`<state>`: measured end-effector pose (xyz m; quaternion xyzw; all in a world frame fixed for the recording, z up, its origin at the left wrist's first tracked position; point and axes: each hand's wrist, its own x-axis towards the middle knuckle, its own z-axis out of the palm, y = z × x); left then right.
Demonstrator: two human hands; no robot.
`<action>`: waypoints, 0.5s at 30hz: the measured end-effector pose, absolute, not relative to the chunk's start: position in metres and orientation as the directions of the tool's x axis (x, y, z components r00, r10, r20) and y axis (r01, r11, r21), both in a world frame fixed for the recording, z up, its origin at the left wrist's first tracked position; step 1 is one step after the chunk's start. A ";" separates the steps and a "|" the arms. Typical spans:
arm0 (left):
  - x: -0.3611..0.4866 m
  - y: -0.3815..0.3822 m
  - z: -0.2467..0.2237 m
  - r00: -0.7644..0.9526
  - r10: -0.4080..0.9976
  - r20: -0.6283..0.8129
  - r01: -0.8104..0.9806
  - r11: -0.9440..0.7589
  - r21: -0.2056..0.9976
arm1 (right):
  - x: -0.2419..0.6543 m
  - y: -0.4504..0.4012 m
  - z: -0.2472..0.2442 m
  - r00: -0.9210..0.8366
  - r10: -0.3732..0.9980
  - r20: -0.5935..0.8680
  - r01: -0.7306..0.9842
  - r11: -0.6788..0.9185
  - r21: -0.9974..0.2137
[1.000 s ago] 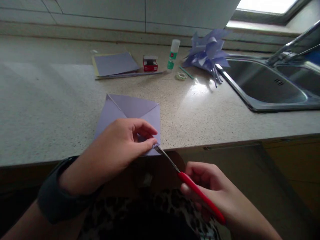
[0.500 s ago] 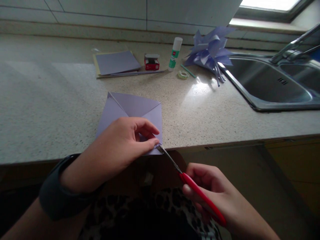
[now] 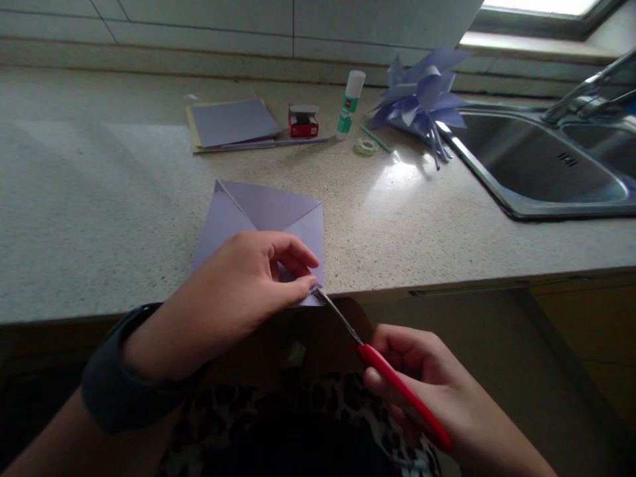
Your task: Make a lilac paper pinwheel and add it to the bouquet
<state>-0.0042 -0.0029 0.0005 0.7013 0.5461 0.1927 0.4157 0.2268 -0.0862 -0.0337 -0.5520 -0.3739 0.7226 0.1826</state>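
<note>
A folded lilac paper square [image 3: 265,212] lies at the front edge of the speckled countertop [image 3: 99,218]. My left hand [image 3: 238,291] presses on its near right part and pinches the near right corner between thumb and forefinger. My right hand [image 3: 427,391], below the counter edge, holds red-handled scissors [image 3: 382,374]. Their thin metal blades point up and left, and the tips touch the pinched corner of the paper. A dark watch sits on my left wrist.
At the back lie a stack of lilac and yellow paper sheets [image 3: 233,124], a small red box [image 3: 303,122], a glue stick [image 3: 350,105], a tape roll [image 3: 366,146] and a lilac paper flower [image 3: 420,99]. A steel sink [image 3: 546,165] with a tap is at the right.
Both hands and the scissors have stayed almost still at the paper's corner. The view has shifted slightly, so everything sits a little to the right in the frame.
</note>
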 end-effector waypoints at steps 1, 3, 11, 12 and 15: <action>-0.004 -0.003 0.001 0.331 0.925 -0.186 0.606 -0.057 0.794 | 0.227 -0.086 -0.034 -0.325 0.676 -0.662 0.145 -0.656 -0.741; -0.004 -0.002 0.001 0.331 0.925 -0.186 0.608 -0.058 0.792 | 0.226 -0.086 -0.034 -0.326 0.674 -0.663 0.143 -0.658 -0.739; -0.003 -0.002 0.000 0.332 0.928 -0.168 0.607 -0.074 0.792 | 0.227 -0.088 -0.033 -0.317 0.679 -0.662 0.144 -0.656 -0.741; -0.003 -0.002 0.000 0.331 0.929 -0.167 0.606 -0.073 0.792 | 0.227 -0.088 -0.033 -0.318 0.678 -0.663 0.150 -0.654 -0.741; -0.003 -0.002 0.001 0.330 0.930 -0.163 0.606 -0.077 0.791 | 0.228 -0.087 -0.032 -0.323 0.687 -0.651 0.159 -0.638 -0.753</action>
